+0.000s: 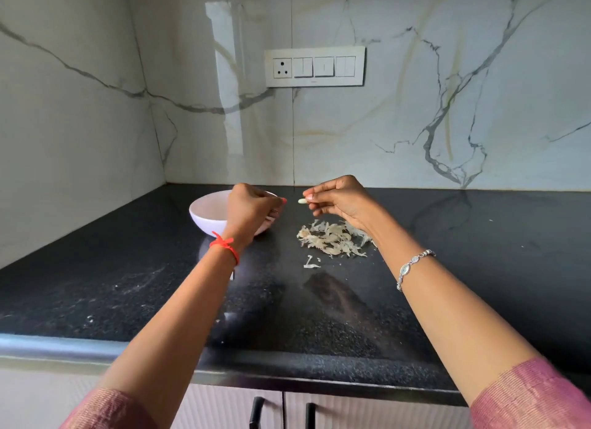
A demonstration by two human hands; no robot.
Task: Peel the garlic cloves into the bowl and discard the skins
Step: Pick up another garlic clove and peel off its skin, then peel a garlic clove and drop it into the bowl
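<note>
My right hand [337,201] is raised above the black counter and pinches a small pale garlic clove [302,200] between thumb and fingertips. My left hand [251,209] hovers over the right side of the white bowl [204,214] with its fingers curled; whether it holds anything I cannot tell. The bowl's inside is partly hidden by that hand. A heap of papery garlic skins [332,240] lies on the counter below my right hand, with a loose skin scrap [311,263] a little nearer to me.
The black granite counter [128,284] runs into a corner at the back left, with marble walls behind. A switch panel with a socket [315,66] is on the back wall. Cabinet doors with black handles [256,411] sit below the front edge.
</note>
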